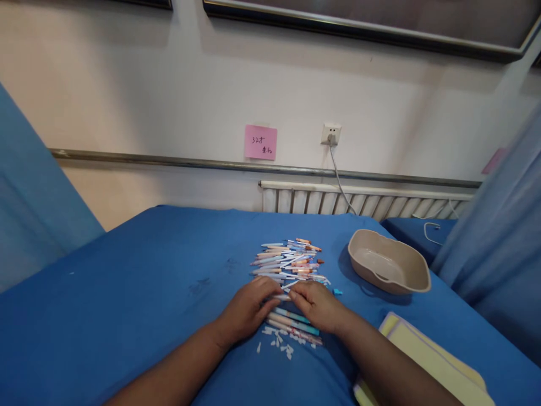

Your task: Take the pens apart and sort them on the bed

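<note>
My left hand (253, 301) and my right hand (318, 304) meet over a blue-covered surface, fingers closed on opposite ends of one pale pen (282, 297). Much of that pen is hidden by the fingers. Just beyond them lies a spread of pens (281, 260) in white, orange and pale blue, with thin white sticks among them. Closer to me, under my wrists, several more pens (291, 324) lie side by side, some with teal ends. Small white pointed tips (281, 341) are scattered in front of these. A small bright blue piece (337, 291) rests right of my right hand.
A beige plastic basin (389, 262) stands at the right, with a folded yellow cloth (426, 358) nearer me. Blue cloth (127, 293) covers the surface. Behind are a radiator (304, 200), a metal rail (190, 163) and a plugged socket (331, 135). Blue curtains (502, 225) hang at both sides.
</note>
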### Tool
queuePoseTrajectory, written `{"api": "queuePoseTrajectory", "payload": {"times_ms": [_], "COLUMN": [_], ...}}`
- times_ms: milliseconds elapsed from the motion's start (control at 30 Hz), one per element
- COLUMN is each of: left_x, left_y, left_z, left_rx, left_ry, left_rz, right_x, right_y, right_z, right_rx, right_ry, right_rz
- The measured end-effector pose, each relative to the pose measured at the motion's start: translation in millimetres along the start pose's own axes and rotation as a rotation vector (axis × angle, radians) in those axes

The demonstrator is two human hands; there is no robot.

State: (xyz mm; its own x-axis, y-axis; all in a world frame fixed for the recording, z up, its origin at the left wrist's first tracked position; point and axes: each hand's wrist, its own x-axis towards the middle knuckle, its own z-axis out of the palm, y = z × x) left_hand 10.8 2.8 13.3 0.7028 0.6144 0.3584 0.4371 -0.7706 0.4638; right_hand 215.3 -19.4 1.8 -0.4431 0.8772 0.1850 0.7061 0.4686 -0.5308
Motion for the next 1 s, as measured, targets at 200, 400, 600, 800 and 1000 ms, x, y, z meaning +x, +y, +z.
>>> {"api": "queuePoseTrajectory", "payload": {"times_ms": [200,400,600,800,1000], "left_x": [0.5,-0.7,-4.1,-4.7,-1.7], "left_y": [0.9,-3.9,-12.9,-16.1,-7.9], "left_z": [2.3,3.4,5.8,8.7,4.1], "left_rx": [0.037,-0.026,-0.102,-0.136,-0.112], "left_ry": [-0.048,0.041,0.156,0.195,0.109], "left_rz": [-0.047,-0.084,-0.138,-0.175,-0.118], "right_x": [1.5,-0.7,0.0,-0.3,-1.1], "right_y": [2.6,4.2,9.9,10.8,11.0], "right_z": [-1.0,-0.4,2.0,0.9,2.7], "right_rx": [-0.029,0.039,0.068,0.08,-0.002], "right_ry": [0.033,-0.026,-0.025,-0.006,-0.009], "right_rz": [0.025,-0.034,0.037,0.045,-0.005]}}
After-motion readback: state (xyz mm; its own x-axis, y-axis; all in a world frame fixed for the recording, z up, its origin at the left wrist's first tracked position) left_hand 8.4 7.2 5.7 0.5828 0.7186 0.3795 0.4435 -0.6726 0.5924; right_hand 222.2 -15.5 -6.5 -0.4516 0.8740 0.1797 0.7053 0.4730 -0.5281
